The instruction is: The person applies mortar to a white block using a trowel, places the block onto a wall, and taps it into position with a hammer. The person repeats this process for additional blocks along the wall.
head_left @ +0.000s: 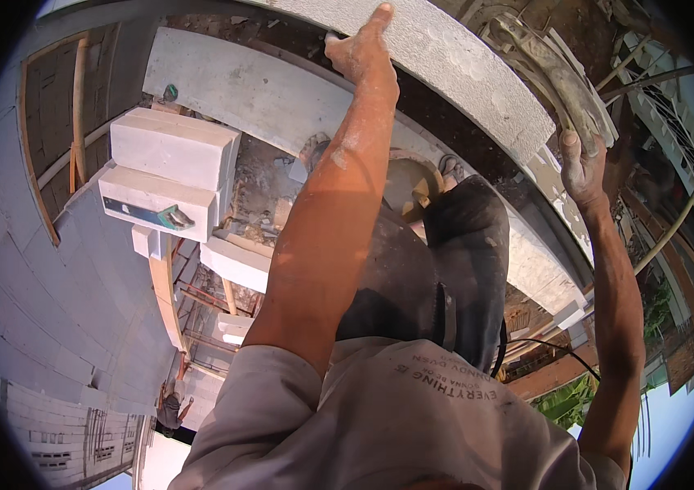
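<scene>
My left hand (363, 51) is at the top, thumb and a finger spread apart, at the edge of a long pale rough-faced wall of block (461, 61). One fingertip rests on its surface. On the right, my right hand (584, 170) is closed around the lower end of a long grey, mortar-smeared thing (549, 77) whose kind I cannot make out. Its thumb points up, and the other fingers are partly hidden. Below the wall, between my arms, a round tub (400, 181) of grey mix has a yellowish tool or scrap in it.
White blocks (171, 145) are stacked at left, with a handsaw (147, 214) lying against them. A pale slab (241, 86) runs behind. Bamboo poles and a cable (678, 224) cross the right side. Another person (171, 411) is far off at lower left.
</scene>
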`<action>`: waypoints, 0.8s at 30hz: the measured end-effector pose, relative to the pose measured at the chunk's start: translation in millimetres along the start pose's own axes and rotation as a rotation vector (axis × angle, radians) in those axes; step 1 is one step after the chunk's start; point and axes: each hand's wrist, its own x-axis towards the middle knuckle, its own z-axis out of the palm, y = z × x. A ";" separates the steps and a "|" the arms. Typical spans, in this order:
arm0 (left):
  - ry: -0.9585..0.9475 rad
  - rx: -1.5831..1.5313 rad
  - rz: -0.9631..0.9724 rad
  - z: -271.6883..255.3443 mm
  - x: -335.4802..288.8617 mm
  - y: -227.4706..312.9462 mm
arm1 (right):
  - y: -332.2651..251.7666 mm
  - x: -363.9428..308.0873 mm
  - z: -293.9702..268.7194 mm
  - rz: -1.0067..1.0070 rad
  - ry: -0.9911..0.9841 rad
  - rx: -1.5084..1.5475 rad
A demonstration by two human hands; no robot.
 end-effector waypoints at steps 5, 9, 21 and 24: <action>-0.006 -0.036 -0.076 -6.7 22.4 -15.3 | 44.0 -46.6 16.6 0.379 -0.237 -0.315; -0.143 -0.097 0.053 -9.4 38.2 -19.7 | 49.2 -83.2 11.3 0.424 0.027 -0.120; -0.573 0.383 -0.656 -14.7 -209.7 -86.2 | 71.9 -209.8 -4.8 0.643 0.158 0.241; -0.557 0.287 -0.836 7.1 -267.3 -111.9 | 69.2 -219.8 -7.3 0.747 0.165 0.324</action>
